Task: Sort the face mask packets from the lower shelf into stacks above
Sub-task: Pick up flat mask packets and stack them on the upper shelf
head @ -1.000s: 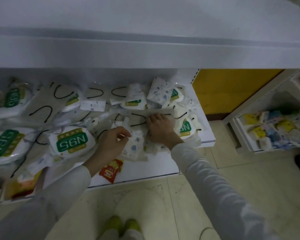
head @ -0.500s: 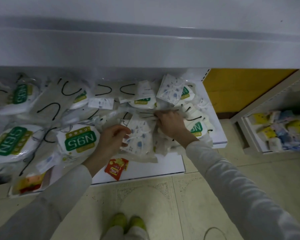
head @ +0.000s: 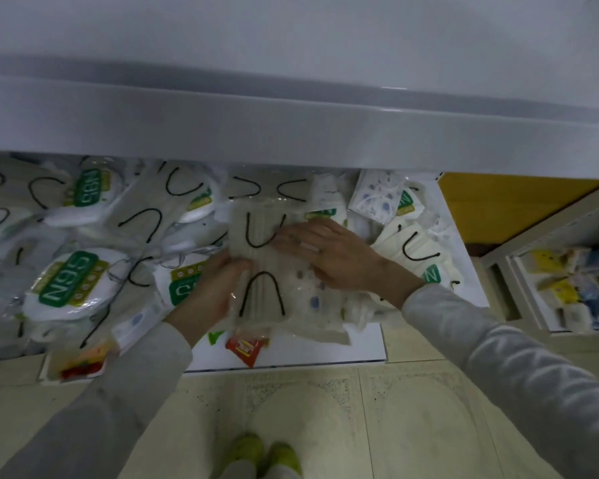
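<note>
A beige packet [head: 261,305] with black loops is now covering the dotted ones that were showing half a second ago. The left hand [head: 215,285] is gripping its left edge, fingers curled round it. The right hand [head: 332,257] is pressing flat on its upper right part, fingers straight. The packet is lying at centre frame on the lower shelf [head: 325,352], right of the N95 packets [head: 66,285].

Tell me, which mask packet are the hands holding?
The beige mask packet with black loops in the middle: left hand grips it, right hand presses it.
</note>
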Demonstrator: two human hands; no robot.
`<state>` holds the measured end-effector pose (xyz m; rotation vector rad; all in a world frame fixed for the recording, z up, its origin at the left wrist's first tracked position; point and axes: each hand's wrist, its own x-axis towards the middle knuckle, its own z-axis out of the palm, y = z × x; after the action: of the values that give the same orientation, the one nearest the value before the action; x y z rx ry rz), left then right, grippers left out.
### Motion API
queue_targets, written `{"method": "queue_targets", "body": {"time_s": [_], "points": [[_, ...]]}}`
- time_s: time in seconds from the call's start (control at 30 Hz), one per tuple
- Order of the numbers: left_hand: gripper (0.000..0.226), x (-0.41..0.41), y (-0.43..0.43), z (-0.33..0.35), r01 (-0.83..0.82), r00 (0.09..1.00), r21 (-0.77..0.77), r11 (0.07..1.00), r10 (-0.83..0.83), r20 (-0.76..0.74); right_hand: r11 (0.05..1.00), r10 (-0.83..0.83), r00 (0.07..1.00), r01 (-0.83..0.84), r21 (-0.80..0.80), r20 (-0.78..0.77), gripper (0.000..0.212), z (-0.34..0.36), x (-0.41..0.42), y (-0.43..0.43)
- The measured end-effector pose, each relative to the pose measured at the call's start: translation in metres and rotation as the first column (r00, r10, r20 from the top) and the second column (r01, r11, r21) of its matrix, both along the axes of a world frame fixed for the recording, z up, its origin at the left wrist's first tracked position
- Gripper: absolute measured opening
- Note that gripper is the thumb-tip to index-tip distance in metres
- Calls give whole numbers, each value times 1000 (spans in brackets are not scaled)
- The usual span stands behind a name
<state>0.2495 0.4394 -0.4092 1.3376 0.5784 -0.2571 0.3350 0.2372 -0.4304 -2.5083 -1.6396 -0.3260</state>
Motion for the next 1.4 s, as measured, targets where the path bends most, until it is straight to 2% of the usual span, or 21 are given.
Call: {"method": "queue_targets", "body": {"time_s": [0.07,0.13,0.2,0.23,0.3,0.33,0.37,0.43,0.57,0.6,0.67,0.73,0.8,0.83,0.87,0.97,1.0,1.1,1.17,1.3,1.4], "points": [[30,-1,21,-6,-82,997,43,996,82,8,955,-291,916,294,-32,-276,49,-8,25,19],[33,-4,41,-9,-142,990,93,986,140,19,801,-484,649,599,2,-587,26,-9,42,50],[31,-6,60,-9,-202,979,134,970,199,40,568,-401,242,823,-32,-884,24,-13,47,91],[29,-6,69,-9,-225,974,141,964,219,56,471,-300,43,875,-109,-953,27,-18,48,110],[24,-9,84,-7,-265,964,145,953,256,73,382,-177,-139,902,-199,-974,30,-28,45,142],[22,-10,91,-6,-277,960,148,949,269,72,389,-237,-98,902,-187,-967,28,-31,41,150],[20,-11,97,-7,-282,959,148,948,275,69,462,-419,62,873,-154,-906,23,-33,39,155],[19,-13,105,-6,-281,959,140,950,274,65,538,-719,346,826,-168,-602,29,-35,40,160],[20,-16,111,-13,-261,965,120,958,255,60,444,-827,314,874,-198,-467,32,-35,53,171],[20,-17,111,-14,-260,965,111,959,255,61,410,-819,256,887,-213,-514,30,-36,56,171],[22,-18,111,-17,-248,968,82,965,243,67,369,-634,146,920,-131,-760,23,-32,56,170],[28,-18,111,-22,-228,973,54,972,226,53,194,-239,42,981,-5,-970,15,-25,49,171],[32,-17,110,-24,-218,975,37,975,216,48,-124,209,4,992,-23,-978,23,-10,47,174],[32,-17,108,-26,-218,975,36,975,217,47,-214,352,31,976,-49,-936,29,-2,47,173],[34,-17,106,-27,-213,976,31,977,211,50,-228,400,57,973,-39,-915,34,8,48,168],[36,-16,91,-22,-211,975,-44,976,214,61,-75,382,85,995,60,-920,34,47,38,138],[34,-15,85,-22,-215,973,-68,974,220,68,16,353,76,996,87,-932,34,56,32,124],[25,-15,66,-16,-264,960,-184,947,277,46,423,122,33,902,82,-992,39,62,-3,90],[23,-14,52,-11,-273,957,-314,909,290,5,562,-48,31,827,-2,-998,35,56,-26,73],[27,-19,27,-4,-227,969,-365,903,247,8,595,-148,30,801,-65,-988,40,46,-49,54],[26,-27,16,-1,-246,967,-324,914,254,-17,596,-180,27,798,-87,-983,26,46,-58,50]]}}
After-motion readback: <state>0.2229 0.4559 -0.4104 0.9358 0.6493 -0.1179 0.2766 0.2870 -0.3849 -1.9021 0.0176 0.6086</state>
